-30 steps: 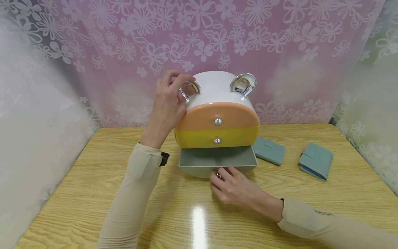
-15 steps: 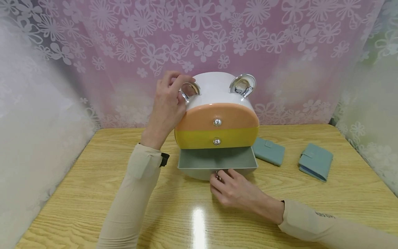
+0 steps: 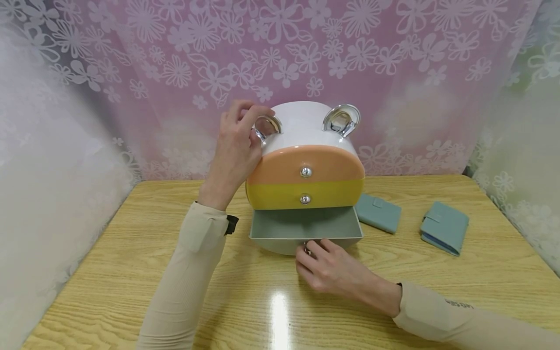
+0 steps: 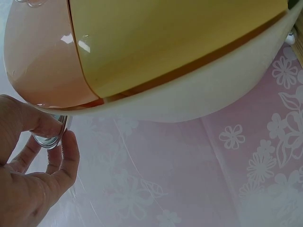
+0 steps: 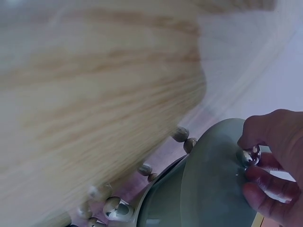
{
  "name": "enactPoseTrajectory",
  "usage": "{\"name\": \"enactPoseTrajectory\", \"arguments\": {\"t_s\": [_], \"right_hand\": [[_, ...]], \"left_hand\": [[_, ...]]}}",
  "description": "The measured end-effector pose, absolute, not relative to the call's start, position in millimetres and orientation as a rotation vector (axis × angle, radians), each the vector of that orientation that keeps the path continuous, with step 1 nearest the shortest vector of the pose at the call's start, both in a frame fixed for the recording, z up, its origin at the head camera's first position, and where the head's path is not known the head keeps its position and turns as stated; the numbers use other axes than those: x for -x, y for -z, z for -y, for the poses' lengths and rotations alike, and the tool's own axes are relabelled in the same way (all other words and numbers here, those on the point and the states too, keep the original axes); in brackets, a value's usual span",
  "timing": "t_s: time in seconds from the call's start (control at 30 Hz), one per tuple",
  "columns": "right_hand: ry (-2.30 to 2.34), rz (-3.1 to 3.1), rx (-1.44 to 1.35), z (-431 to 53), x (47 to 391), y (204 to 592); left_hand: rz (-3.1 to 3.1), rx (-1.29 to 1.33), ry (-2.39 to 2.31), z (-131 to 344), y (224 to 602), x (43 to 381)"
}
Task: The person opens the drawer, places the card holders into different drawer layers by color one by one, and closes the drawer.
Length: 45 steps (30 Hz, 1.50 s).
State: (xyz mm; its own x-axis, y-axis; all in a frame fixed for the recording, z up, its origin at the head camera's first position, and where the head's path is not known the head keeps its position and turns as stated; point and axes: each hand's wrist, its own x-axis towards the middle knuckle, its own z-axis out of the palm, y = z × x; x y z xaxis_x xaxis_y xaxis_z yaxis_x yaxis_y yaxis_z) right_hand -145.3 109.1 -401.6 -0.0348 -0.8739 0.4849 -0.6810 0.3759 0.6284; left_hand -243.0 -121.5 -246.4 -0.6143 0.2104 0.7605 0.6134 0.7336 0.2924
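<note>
A small white storage box (image 3: 302, 116) with chrome ear-shaped handles stands mid-table. Its orange drawer (image 3: 280, 167) and yellow drawer (image 3: 275, 194) are closed, while the grey-green bottom drawer (image 3: 271, 244) is pulled out with a bare interior. My left hand (image 3: 236, 141) grips the left ear handle (image 4: 49, 141), thumb and fingers around the chrome ring. With the fingers of my right hand (image 3: 328, 266) I pinch the round chrome knob (image 5: 249, 156) on the bottom drawer's front.
Two blue-green wallets lie to the right: one wallet (image 3: 379, 214) close beside the box, the other wallet (image 3: 445, 227) farther out. Behind the wooden table (image 3: 131, 272) hangs a pink flowered curtain (image 3: 280, 63). Round chrome feet (image 5: 118, 208) show beneath the box.
The bottom drawer has come slightly farther out toward me, with my right hand on its knob. My left hand has stayed on the ear handle.
</note>
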Motion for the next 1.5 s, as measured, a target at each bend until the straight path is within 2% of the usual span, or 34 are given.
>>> {"name": "enactPoseTrajectory", "arguments": {"t_s": [0.5, 1.5], "right_hand": [[0.077, 1.702, -1.401, -122, 148, 390], [-0.119, 1.804, -1.177, -161, 165, 377]], "left_hand": [[2.207, 0.611, 0.718, 122, 246, 242], [2.204, 0.615, 0.703, 122, 246, 243]]}}
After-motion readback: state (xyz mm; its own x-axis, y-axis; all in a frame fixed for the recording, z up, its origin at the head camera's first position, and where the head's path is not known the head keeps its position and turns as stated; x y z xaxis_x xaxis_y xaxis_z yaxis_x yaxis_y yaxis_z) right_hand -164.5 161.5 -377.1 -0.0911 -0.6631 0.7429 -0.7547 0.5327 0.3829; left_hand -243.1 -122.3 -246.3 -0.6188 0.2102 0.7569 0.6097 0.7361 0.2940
